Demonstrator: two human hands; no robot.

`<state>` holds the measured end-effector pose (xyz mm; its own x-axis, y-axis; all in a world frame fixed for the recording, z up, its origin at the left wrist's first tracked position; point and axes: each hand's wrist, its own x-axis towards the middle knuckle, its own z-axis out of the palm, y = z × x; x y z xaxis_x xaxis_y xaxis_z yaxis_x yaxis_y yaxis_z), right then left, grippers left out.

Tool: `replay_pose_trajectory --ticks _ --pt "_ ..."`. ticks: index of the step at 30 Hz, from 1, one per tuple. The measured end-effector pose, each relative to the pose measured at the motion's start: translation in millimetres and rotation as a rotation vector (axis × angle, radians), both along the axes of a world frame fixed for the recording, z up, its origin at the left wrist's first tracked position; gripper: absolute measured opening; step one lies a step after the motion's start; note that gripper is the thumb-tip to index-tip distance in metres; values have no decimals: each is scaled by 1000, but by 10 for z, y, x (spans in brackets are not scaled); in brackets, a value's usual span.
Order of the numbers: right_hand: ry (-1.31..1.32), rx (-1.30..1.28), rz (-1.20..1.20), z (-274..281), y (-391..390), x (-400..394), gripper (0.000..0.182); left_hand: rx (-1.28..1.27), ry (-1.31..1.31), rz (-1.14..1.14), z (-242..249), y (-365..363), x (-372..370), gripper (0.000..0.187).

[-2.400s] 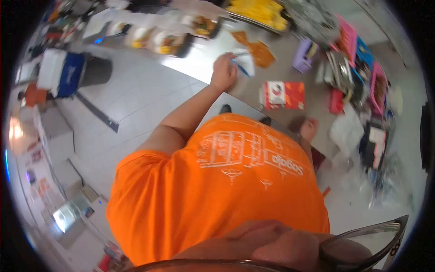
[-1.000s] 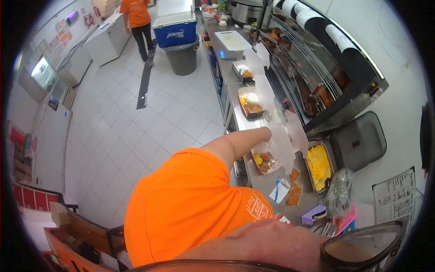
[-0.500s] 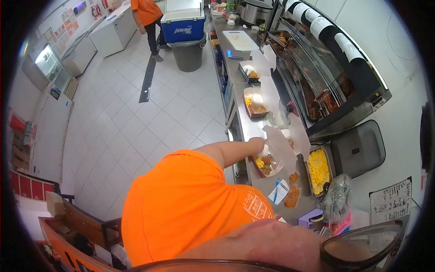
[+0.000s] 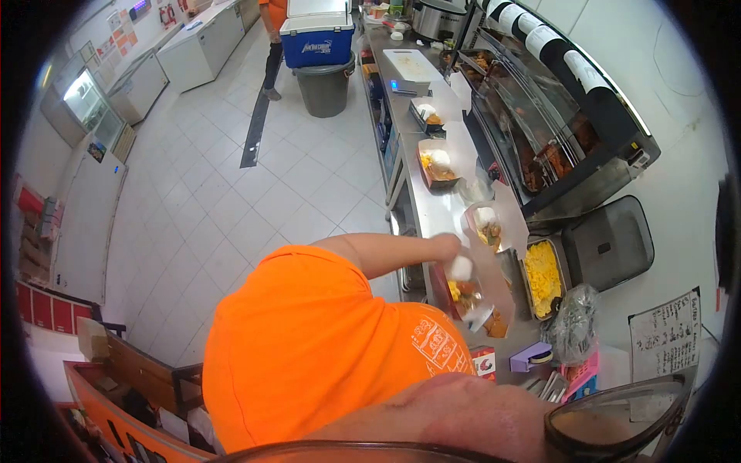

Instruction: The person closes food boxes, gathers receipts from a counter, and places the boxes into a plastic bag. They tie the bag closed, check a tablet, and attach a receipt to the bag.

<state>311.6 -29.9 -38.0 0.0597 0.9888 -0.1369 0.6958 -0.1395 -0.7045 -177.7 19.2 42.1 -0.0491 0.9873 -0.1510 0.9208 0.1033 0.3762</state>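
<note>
food box (image 4: 464, 292) just under left hand (image 4: 447, 247).

Left arm stretched forward, left hand (image 4: 446, 247) curled downward.

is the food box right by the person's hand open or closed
Open. The food box shows rice and other food from above, its clear lid is raised beside it, and the left hand rests at its near edge.

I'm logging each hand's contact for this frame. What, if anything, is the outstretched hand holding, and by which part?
The left hand is on the food box, apparently at its lid's near edge; the grip itself is too blurred to confirm. The right hand is not in view.
</note>
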Motion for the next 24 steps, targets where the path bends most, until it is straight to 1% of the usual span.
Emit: replay_pose_trajectory --ticks 1,3,5,7,8,9,10,13,14,16,18,21,23,24 --pt "9 3 5 -1 -6 17 53 36 5 -58 -23 18 250 13" --pt "28 -1 13 -17 -23 36 53 68 -15 -213 87 -10 789 10" --pt "57 -6 8 -34 -58 109 52 97 -109 -232 56 5 1419 14" --pt "80 -13 3 -49 -91 161 52 40 -227 -300 101 -67 1968 14" --pt "95 -14 -2 -62 -107 183 52 124 -229 -344 -88 -54 2263 13" --pt "107 -18 -5 -67 -113 201 52 208 -234 -387 -404 -1 2533 12" --pt "119 -17 -2 -68 -125 222 51 291 -242 -429 -567 23 2702 12" --pt "172 -18 -8 -98 -156 309 51 86 -161 -483 -545 -81 2934 23" --pt "195 -22 -16 -110 -185 353 51 32 -140 -478 -536 -96 2960 23" --pt "260 -25 -41 -162 -248 487 50 -49 -333 -363 -670 -100 2941 32" --pt "331 -31 -95 -230 -374 620 50 -64 -434 -329 -642 -67 2953 38" --pt "445 -42 -228 -285 -705 793 50 -95 -489 -266 -619 -90 2943 50" --pt "514 33 -324 -270 -772 879 49 -93 -537 -94 -456 -114 2848 59" --pt "508 108 -363 -166 -842 920 49 -25 -562 25 -306 -158 2776 63"
